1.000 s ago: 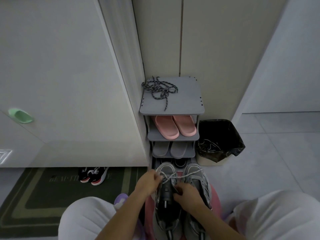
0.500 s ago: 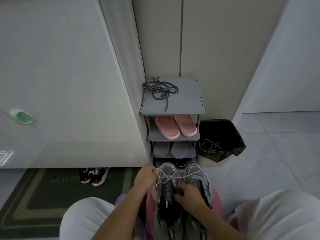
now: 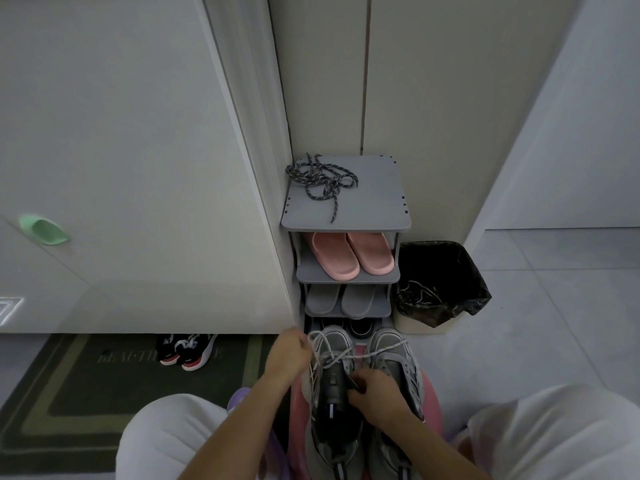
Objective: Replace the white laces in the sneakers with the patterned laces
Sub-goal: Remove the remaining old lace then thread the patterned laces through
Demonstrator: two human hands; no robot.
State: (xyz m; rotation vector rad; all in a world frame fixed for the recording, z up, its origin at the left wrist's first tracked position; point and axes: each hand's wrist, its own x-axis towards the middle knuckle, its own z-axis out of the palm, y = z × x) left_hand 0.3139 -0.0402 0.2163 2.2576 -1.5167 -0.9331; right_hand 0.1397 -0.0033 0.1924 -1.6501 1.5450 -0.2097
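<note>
Two grey sneakers stand side by side between my knees, the left sneaker (image 3: pixel 332 344) and the right sneaker (image 3: pixel 393 344), on something pink. A white lace (image 3: pixel 363 355) runs loose across both toes. My left hand (image 3: pixel 289 355) pinches one end of that lace, drawn out to the left of the left sneaker. My right hand (image 3: pixel 375 393) holds the left sneaker at its dark tongue, fingers curled into the eyelet area. The patterned laces (image 3: pixel 322 183), dark with light flecks, lie in a tangle on the top of the grey shoe rack (image 3: pixel 374 209).
The rack holds pink slippers (image 3: pixel 349 254) and grey slippers (image 3: pixel 341 301) on lower shelves. A bin with a black bag (image 3: pixel 440 285) stands right of it. Black and red shoes (image 3: pixel 187 349) sit on a green doormat (image 3: pixel 69 393) at the left, under a white door.
My left hand has pulled the white lace farther up and to the left, away from the sneaker. My right hand stays at the tongue.
</note>
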